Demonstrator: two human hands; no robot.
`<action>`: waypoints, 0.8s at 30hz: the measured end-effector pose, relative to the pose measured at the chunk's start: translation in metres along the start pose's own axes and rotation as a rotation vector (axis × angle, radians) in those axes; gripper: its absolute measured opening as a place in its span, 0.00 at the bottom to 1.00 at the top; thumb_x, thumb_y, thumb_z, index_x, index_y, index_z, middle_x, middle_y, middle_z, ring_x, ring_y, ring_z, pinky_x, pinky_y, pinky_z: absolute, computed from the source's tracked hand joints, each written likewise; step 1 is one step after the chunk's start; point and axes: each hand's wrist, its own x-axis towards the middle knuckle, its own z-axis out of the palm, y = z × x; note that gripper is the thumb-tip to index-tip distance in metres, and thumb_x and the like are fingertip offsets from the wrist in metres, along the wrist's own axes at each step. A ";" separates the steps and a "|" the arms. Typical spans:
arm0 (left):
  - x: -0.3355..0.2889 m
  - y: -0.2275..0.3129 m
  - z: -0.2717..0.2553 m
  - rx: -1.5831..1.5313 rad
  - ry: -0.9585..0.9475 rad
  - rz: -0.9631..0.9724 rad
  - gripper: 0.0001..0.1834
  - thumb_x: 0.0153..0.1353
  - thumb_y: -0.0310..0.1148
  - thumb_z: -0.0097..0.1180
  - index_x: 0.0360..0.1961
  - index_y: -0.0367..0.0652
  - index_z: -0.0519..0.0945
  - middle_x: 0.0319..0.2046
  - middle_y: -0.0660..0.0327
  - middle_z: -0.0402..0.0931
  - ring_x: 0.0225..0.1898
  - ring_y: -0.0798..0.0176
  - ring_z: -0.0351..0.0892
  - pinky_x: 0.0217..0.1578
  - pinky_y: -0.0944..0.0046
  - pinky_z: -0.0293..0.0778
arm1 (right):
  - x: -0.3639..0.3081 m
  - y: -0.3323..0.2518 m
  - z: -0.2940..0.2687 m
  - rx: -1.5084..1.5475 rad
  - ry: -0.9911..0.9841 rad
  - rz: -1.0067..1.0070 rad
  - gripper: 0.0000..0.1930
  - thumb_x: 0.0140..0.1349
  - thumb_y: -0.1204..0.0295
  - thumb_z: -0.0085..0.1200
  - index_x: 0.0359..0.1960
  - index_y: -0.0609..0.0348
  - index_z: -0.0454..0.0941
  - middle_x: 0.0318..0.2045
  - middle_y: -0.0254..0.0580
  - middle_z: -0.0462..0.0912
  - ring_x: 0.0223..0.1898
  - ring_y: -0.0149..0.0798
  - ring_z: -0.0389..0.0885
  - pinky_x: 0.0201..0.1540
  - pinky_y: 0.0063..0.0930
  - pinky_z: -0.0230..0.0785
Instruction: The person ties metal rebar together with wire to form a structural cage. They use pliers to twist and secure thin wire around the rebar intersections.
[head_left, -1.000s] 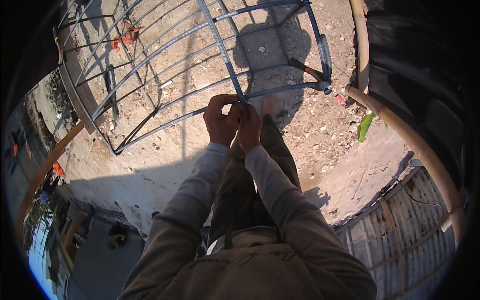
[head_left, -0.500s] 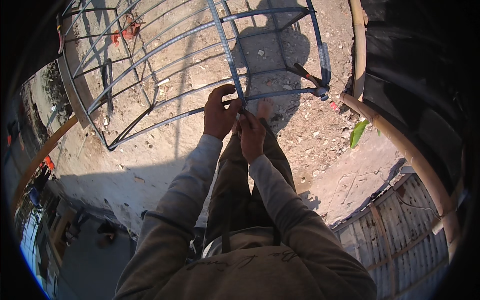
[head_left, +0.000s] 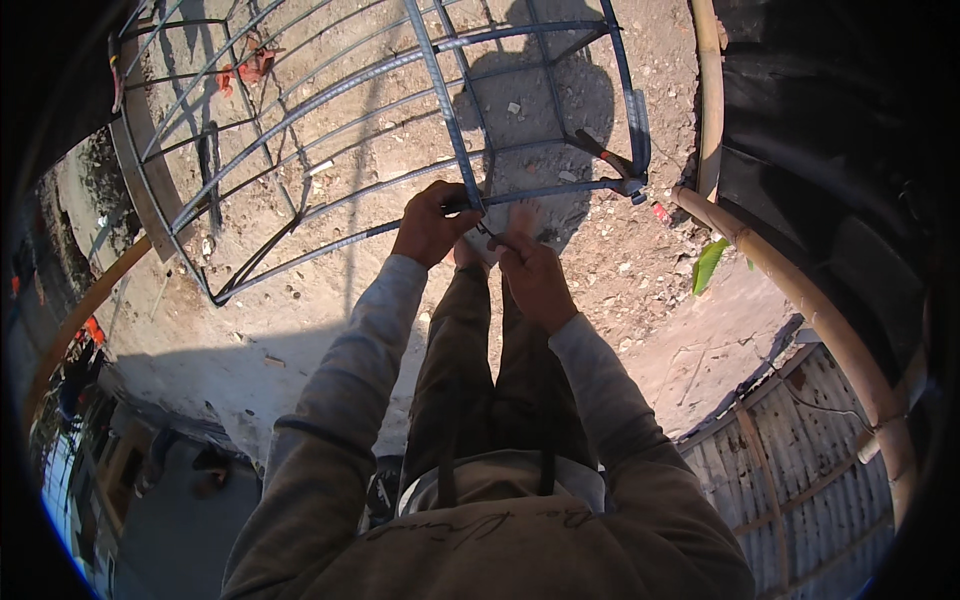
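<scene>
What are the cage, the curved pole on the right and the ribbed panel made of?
Cage: probably steel, dull grey; its bars look ridged. Pole: likely bamboo, tan and smoothish, with what may be joints. Panel: maybe sheet metal, ribbed and stained, but unsure.

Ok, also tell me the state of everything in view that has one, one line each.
Steel bar cage: uncovered, open-sided.
Left hand: fingers bent at a bar crossing, grip unclear.
Right hand: fingers closed, apparently on a thin dark piece.
Dark-handled tool: unheld, at the cage's near right corner.
Green leaf: sunlit, beside the bamboo pole.
Red-orange scrap: crumpled.
</scene>
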 end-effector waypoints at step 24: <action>0.007 0.007 0.000 0.347 -0.125 -0.031 0.17 0.56 0.34 0.61 0.48 0.48 0.82 0.42 0.60 0.80 0.48 0.57 0.81 0.51 0.60 0.74 | 0.088 -0.027 -0.032 -0.464 -0.031 -0.325 0.10 0.62 0.66 0.56 0.34 0.61 0.81 0.30 0.49 0.80 0.36 0.49 0.81 0.43 0.38 0.71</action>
